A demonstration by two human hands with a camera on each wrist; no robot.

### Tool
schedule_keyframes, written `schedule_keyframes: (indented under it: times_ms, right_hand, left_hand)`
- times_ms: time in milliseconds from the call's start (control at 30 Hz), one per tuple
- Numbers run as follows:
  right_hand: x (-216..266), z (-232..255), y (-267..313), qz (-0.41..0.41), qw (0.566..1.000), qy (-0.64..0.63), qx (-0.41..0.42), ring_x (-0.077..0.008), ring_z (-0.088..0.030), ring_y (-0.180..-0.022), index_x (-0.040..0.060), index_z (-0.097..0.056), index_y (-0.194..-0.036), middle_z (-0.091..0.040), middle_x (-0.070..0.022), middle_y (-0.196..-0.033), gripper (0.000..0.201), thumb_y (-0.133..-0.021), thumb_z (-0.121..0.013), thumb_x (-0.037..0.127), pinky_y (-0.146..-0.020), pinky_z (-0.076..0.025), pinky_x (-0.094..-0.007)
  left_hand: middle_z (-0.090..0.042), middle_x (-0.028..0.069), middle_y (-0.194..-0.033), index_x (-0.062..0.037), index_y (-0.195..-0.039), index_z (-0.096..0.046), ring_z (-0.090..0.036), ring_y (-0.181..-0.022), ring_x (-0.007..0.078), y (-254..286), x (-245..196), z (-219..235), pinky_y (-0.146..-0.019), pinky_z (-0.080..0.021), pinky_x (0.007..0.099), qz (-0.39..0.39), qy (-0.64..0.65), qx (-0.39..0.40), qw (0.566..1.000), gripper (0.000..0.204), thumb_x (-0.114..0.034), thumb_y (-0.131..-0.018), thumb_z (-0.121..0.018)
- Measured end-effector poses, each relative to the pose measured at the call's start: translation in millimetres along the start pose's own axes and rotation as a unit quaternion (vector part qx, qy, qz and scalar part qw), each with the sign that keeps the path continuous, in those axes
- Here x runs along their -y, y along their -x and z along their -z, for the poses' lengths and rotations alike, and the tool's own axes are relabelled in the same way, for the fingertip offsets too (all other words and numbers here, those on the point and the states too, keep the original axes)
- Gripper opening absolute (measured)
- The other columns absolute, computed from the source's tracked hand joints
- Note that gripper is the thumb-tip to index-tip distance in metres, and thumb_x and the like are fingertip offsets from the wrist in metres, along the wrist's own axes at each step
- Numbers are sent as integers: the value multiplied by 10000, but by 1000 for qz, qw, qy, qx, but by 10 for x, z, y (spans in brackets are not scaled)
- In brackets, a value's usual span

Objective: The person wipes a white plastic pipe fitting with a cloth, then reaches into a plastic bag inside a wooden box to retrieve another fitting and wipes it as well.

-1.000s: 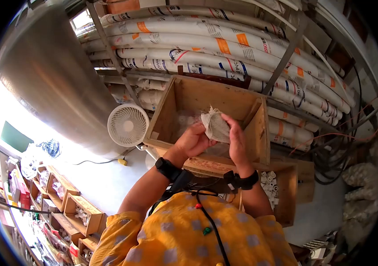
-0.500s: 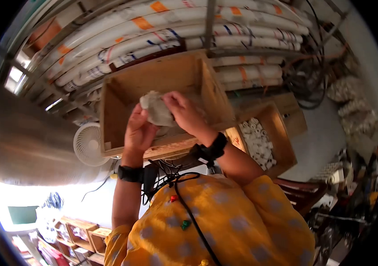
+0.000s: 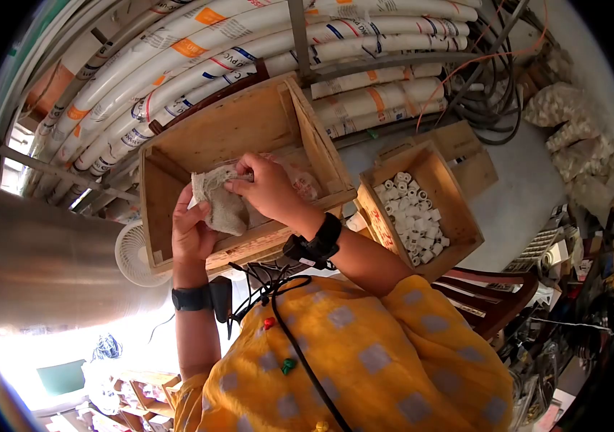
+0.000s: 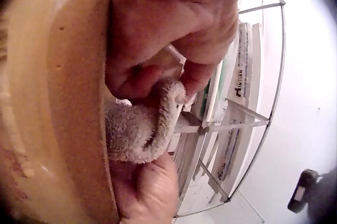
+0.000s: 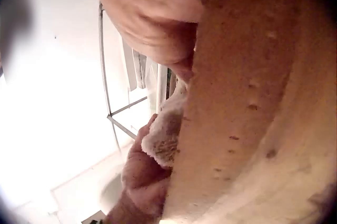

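Print on pipes [image 3: 199, 54] too small; nothing legible.

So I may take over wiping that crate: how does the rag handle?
Probably floppy: the rag droops and folds between the left hand and right hand. Likely light, since fingertips pinch it. Its fuzzy weave suggests it won't slip.

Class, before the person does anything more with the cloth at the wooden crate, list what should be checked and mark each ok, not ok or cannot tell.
1. Cloth held by both hands: ok.
2. Left hand supports cloth from below: ok.
3. Right hand pinches cloth's top edge: ok.
4. Wooden crate open towards the person: ok.
5. Crate firmly seated: cannot tell.
6. Neighbouring box of white fittings apart from the hands: ok.
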State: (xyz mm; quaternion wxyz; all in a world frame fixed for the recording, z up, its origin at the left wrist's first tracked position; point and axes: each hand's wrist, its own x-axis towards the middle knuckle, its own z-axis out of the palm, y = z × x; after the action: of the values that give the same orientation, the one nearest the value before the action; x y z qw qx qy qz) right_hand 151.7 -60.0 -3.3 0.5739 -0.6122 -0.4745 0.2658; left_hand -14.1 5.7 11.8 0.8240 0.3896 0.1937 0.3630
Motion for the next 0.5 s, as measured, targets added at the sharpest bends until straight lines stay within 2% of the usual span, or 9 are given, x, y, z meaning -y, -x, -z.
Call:
schedule_keyframes:
  times_ms: [100, 167, 200, 300, 333, 400, 433, 467, 500]
  right_hand:
    - [-29, 35, 49, 107, 991, 82, -27, -293, -582, -736, 20, -519, -863, -585, -136, -792, 220, -755, -680, 124, -647, -444, -363]
    - [-47, 53, 42, 135, 981, 134, -40, -315, -571, -732, 24, -505, -870, -578, -134, -781, 200, -764, -654, 106, -631, -442, -373]
    - [-39, 71, 25, 150, 975, 160, -46, -326, -566, -730, 26, -499, -873, -575, -134, -775, 190, -769, -641, 98, -624, -441, -378]
    - [120, 182, -159, 139, 985, 84, -54, -327, -566, -749, 41, -493, -890, -580, -129, -796, 168, -774, -611, 70, -627, -443, -383]
    - [298, 239, -180, 175, 979, 70, -83, -351, -569, -783, 48, -506, -892, -561, -157, -856, 125, -786, -570, 38, -667, -453, -424]
    - [598, 325, -178, 289, 932, 32, -218, -299, -568, -800, 35, -511, -922, -563, -129, -887, 160, -772, -552, -5, -713, -466, -381]
    - [582, 253, -175, 257, 925, -137, -244, -270, -568, -828, 30, -514, -936, -564, -108, -914, 171, -775, -547, -18, -753, -470, -359]
    - [519, 163, -161, 215, 893, -300, -258, -241, -568, -857, 25, -517, -950, -564, -87, -940, 182, -778, -543, -30, -792, -473, -336]
    - [457, 103, -109, 102, 885, -393, -230, -211, -572, -889, 33, -518, -973, -571, -71, -959, 206, -781, -549, -36, -811, -477, -331]
  left_hand:
    - [-588, 154, -1126, 10, -1207, -489, -577, -1041, 277, 30, -51, 33, -942, -452, 408, -7, -27, -10, 1000, 468, 9, -744, -558]
    - [-569, 151, -1148, 3, -1228, -460, -548, -1083, 273, 25, -115, 124, -970, -425, 404, -9, -54, -2, 998, 479, -18, -757, -548]
    - [-571, 145, -1146, 3, -1222, -472, -553, -1070, 262, 51, -159, 23, -961, -430, 393, -17, -69, -37, 997, 479, -9, -750, -556]
    - [-570, 130, -1150, 4, -1213, -486, -555, -1061, 252, -8, -298, -42, -948, -440, 376, -92, -172, -46, 980, 483, 2, -739, -575]
    - [-570, 103, -1128, 6, -1195, -505, -551, -1048, 209, 33, -377, -281, -923, -445, 342, -105, -171, -49, 978, 480, 39, -721, -564]
    - [-568, 71, -1093, -23, -1165, -534, -543, -1022, 170, 119, -447, -576, -885, -444, 303, -215, -309, -62, 924, 467, 63, -707, -569]
    - [-567, 55, -1076, -37, -1150, -549, -540, -1009, 150, 149, -461, -695, -867, -443, 284, -266, -375, -71, 885, 464, 75, -700, -572]
    - [-560, 45, -1071, -45, -1139, -554, -533, -999, 142, 179, -456, -806, -860, -434, 272, -292, -436, -44, 850, 465, 73, -691, -585]
    - [-553, 35, -1065, -52, -1128, -559, -526, -990, 134, 210, -418, -899, -854, -425, 261, -312, -496, -18, 810, 466, 71, -681, -599]
